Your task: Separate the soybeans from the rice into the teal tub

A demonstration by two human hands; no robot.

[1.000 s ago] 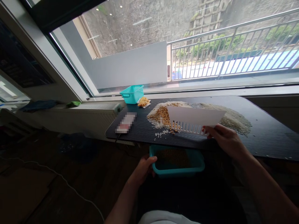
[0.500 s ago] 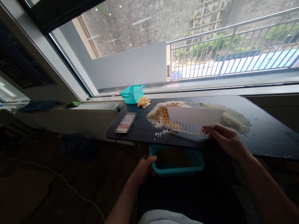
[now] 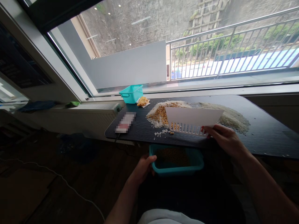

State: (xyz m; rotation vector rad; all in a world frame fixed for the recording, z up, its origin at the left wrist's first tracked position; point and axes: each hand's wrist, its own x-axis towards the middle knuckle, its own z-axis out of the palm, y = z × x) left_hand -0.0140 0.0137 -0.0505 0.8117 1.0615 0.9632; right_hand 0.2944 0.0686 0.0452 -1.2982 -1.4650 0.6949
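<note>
My left hand (image 3: 145, 168) grips the left rim of a teal plastic basin (image 3: 177, 171), thumb over the edge; brown beans or grains (image 3: 174, 155) lie inside it, below the table's front edge. In my right hand (image 3: 225, 137) is a white slotted plastic scraper (image 3: 195, 115), pinched at its lower right corner and held upright over the table. Its slotted edge points down. Behind and left of it, golden beans (image 3: 161, 113) lie mixed among white rice grains (image 3: 153, 123). A larger heap of rice (image 3: 233, 119) spreads to the right, partly hidden by the scraper.
On the dark table (image 3: 268, 124) a smaller turquoise basket (image 3: 132, 94) stands at the back left. Beside it are a crumpled yellowish item (image 3: 143, 101) and a blurred rectangular object with a cord (image 3: 126, 122). A radiator (image 3: 102, 113) and the window sill border the table.
The scraper and right hand have shifted very slightly left over the table. My left hand and the basin have stayed in place.
</note>
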